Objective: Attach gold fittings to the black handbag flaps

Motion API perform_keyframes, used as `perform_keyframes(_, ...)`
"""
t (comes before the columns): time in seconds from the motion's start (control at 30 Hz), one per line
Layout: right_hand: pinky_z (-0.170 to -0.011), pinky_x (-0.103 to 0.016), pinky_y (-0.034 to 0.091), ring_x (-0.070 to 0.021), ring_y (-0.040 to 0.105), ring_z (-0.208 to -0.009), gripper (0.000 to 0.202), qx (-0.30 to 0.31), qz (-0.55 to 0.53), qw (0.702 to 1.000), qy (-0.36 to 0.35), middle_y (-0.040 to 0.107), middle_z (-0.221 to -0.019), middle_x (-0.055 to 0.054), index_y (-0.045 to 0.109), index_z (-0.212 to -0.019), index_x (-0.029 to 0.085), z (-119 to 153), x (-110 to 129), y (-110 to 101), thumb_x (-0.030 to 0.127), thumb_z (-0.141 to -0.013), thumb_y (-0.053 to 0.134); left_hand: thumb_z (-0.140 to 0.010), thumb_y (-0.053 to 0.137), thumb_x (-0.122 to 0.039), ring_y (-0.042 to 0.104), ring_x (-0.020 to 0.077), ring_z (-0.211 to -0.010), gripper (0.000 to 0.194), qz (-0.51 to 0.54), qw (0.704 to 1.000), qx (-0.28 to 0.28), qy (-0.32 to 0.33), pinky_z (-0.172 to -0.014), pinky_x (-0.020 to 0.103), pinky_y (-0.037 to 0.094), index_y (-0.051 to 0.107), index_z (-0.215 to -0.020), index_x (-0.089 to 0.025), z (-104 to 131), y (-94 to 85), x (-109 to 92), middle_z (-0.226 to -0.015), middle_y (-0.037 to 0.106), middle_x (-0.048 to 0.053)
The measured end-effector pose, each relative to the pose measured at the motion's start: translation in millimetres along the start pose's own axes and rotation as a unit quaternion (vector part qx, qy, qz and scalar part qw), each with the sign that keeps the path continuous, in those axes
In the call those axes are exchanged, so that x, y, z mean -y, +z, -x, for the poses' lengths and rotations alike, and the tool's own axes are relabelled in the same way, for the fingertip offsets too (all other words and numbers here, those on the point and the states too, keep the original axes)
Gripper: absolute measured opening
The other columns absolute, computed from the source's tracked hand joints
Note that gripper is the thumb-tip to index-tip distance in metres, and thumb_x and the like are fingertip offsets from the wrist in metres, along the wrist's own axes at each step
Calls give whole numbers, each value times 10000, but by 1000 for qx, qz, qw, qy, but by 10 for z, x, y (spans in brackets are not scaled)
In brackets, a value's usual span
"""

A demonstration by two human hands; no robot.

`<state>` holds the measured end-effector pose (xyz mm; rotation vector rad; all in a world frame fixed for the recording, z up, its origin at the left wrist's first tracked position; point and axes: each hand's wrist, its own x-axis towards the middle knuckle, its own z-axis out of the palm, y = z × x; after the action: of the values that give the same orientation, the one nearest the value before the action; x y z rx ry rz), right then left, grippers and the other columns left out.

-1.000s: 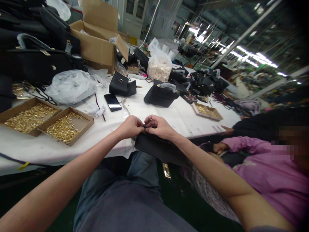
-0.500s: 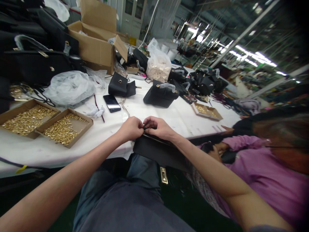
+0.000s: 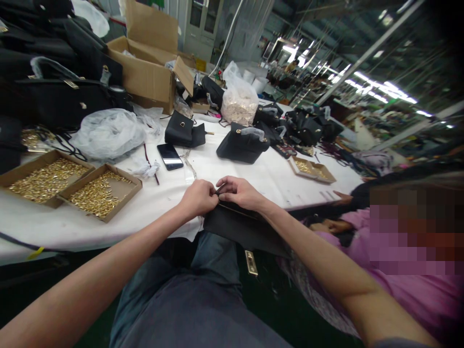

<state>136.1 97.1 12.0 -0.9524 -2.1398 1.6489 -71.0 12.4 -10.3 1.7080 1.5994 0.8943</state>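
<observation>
A black bag (image 3: 242,227) lies across my lap at the table's edge, a gold clasp plate (image 3: 251,262) hanging below it. At its upper left corner, my left hand (image 3: 200,197) pinches a small dark part of the bag. My right hand (image 3: 239,193) meets it there, thumb and fingers closed on the same dark part, too small to make out fully. The fingertips nearly touch. Beyond my hands, a black handbag (image 3: 242,143) with a wrapped handle stands on the white table (image 3: 174,193).
Left are two cardboard trays (image 3: 123,202) of small gold pieces, a phone (image 3: 170,157), plastic wrap (image 3: 110,133) and an open carton (image 3: 145,77). Another black bag (image 3: 180,129) sits behind. A small tray (image 3: 325,174) lies right, near a person in pink (image 3: 406,290).
The view has shifted slightly. Both my hands stay at the bag's corner, and the dark part between my fingers stands up a little more. The person's hand at right has moved.
</observation>
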Motion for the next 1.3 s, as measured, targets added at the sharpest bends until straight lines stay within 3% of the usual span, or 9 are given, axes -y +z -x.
perform_keyframes(0.1,-836,-314,574,-204,776,-921,528,-23,46,999,5,840,-1003,-40,622,-1347,232,21,52,38,219,-852,804,-811,671,-196,578,185,-646,145,39,999,1,-18,-598,304,336,806,-789,-149,1,5,19,-636,638,34)
perform_keyframes(0.23,-860,-316,570,-199,769,-924,463,-43,8,999,20,831,-1000,-51,678,-1249,201,55,53,81,245,-819,842,-796,680,-192,553,171,-623,130,52,999,-6,-12,-585,301,316,788,-753,-136,16,-14,-10,-594,599,18)
perform_keyframes(0.37,-833,-302,559,-169,742,-833,501,-25,-71,996,45,820,-952,-42,683,-1187,173,5,-2,40,296,-759,913,-792,693,-197,553,164,-611,125,96,995,1,-28,-577,297,317,782,-743,-126,25,8,-24,-584,614,13)
perform_keyframes(0.5,-796,-288,531,-169,733,-806,566,-4,-35,999,42,834,-918,-39,640,-1268,177,-84,-3,-41,289,-776,895,-775,700,-176,546,162,-627,113,131,989,-18,-65,-589,297,313,771,-709,-119,10,40,-4,-575,600,12)
perform_keyframes(0.67,-778,-328,557,-226,778,-828,438,-11,107,993,44,844,-906,-34,680,-1227,214,-56,163,-28,310,-827,829,-788,679,-195,528,158,-624,140,161,984,-11,-71,-568,294,286,774,-726,-114,22,68,61,-578,571,6)
perform_keyframes(0.83,-827,-391,608,-273,811,-875,320,-15,293,955,48,854,-965,-31,774,-1181,307,28,352,-103,385,-871,792,-760,721,-280,512,149,-581,152,204,976,18,-78,-515,293,283,763,-727,-138,23,133,189,-569,549,-9)
perform_keyframes(1.03,-823,-436,610,-318,807,-897,308,-72,403,912,-18,851,-1023,-129,849,-1104,305,-402,797,-357,529,-899,797,-692,772,-378,548,174,-581,215,243,962,48,-119,-518,301,375,771,-743,-170,-24,136,294,-601,612,9)
perform_keyframes(1.13,-810,-429,598,-301,789,-878,302,-11,410,908,-93,847,-1022,-96,850,-1090,295,-821,1182,-69,544,-948,752,-661,790,-393,580,193,-605,219,248,958,58,-131,-530,309,407,776,-741,-190,-55,118,315,-612,632,11)
perform_keyframes(1.3,-829,-382,555,-259,751,-888,167,137,397,875,-240,833,-993,-60,859,-1076,276,-1631,1542,1039,362,-959,775,-663,852,-386,615,210,-655,214,239,963,54,-114,-551,316,421,771,-714,-195,-109,129,388,-648,659,26)
